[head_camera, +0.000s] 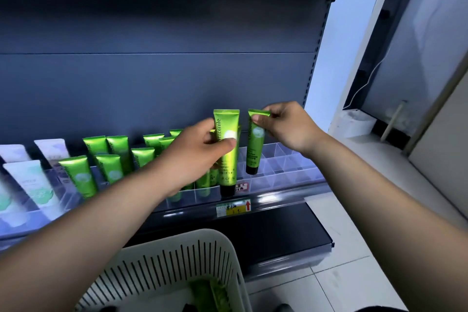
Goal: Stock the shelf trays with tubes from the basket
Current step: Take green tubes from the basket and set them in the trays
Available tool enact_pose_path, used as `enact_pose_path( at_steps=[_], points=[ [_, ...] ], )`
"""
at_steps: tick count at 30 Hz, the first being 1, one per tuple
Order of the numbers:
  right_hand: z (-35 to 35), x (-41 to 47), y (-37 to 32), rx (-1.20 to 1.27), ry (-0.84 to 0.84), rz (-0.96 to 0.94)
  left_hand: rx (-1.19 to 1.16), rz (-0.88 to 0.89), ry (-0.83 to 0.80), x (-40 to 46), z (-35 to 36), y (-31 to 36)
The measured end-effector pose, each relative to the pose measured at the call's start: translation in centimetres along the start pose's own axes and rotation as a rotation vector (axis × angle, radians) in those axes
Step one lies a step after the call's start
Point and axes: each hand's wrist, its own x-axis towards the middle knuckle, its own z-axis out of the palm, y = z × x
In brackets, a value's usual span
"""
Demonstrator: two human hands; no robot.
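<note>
My left hand grips a green tube round its middle, cap down, over the front of the shelf trays. My right hand pinches the crimped top of a second green tube, which hangs cap down just right of the first, above the clear divided tray. Several green tubes stand in the tray compartments to the left. The white slotted basket sits below at the bottom, with more green tubes inside it.
White and pale tubes fill trays at the far left. A yellow price label is on the shelf's front rail. A dark lower shelf juts out under it. Right of the shelving are a white wall panel and a tiled floor.
</note>
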Motion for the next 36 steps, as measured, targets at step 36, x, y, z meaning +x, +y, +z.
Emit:
enact_pose_path(
  at_steps=[36],
  points=[
    [3.4,4.2,3.8,-0.085,-0.168,0.075,0.857,0.189,0.009,6.9,1.2,-3.1]
  ],
)
